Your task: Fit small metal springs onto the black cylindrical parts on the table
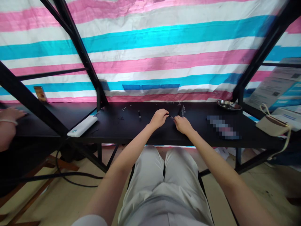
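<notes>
Over the black table point(122, 130), my left hand point(160, 118) and my right hand point(183, 125) are close together, fingers pinched. A thin, small piece point(171, 117), dark at one end and pale at the other, spans the gap between them. The left fingers grip its dark end and the right fingers its pale end; its exact kind is too small to tell. Just beyond my right hand lies a dark strip with clear bumps point(182, 110). To the left of my left hand stands or lies a short black-and-white cylinder point(139, 114).
A round metal dish point(229, 105) sits at the back right, beside a blurred-out flat item point(223, 127). A white oblong device point(82, 126) lies at the left, near black frame posts point(82, 53). A beige bag point(272, 125) is far right; another person's hand point(13, 116) is far left.
</notes>
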Tool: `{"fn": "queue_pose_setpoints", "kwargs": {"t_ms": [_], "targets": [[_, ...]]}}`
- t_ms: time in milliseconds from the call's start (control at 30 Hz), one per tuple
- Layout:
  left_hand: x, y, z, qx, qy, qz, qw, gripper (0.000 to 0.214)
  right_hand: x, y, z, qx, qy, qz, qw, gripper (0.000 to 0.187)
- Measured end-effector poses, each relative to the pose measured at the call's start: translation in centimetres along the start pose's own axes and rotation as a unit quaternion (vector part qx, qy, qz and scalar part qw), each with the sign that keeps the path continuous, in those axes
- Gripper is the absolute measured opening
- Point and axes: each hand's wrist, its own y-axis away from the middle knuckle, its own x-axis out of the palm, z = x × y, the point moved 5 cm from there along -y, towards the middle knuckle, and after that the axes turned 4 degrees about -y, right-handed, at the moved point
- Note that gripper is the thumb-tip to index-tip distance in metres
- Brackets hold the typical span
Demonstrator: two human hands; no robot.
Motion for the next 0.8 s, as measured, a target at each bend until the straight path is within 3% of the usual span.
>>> {"fn": "queue_pose_setpoints", "kwargs": {"t_ms": [100,200,367,633,800], "targets": [[0.2,0.1,0.4,-0.025,0.036,-0.016,0.999,0.012,0.0,0.0,-0.1,0.003,-0.005,-0.009,1.0,0.025],[0.5,0.2,1.4,-0.096,0.104,-0.048,0.989,0.013,0.0,0.0,-0.3,0.013,-0.015,-0.017,1.0,0.025],[1.4,0.6,3.0,-0.222,0.238,-0.067,0.943,0.014,0.2,0.0,-0.6,0.021,-0.053,-0.037,0.998,0.024],[3.8,1.1,2.8,-0.239,0.334,-0.006,0.912,0.022,0.5,0.0,-0.9,0.02,-0.156,-0.074,0.985,0.021],[4.5,1.5,2.2,-0.302,0.428,-0.042,0.851,0.027,0.3,0.2,-1.0,0.026,-0.196,-0.093,0.976,0.021]]}}
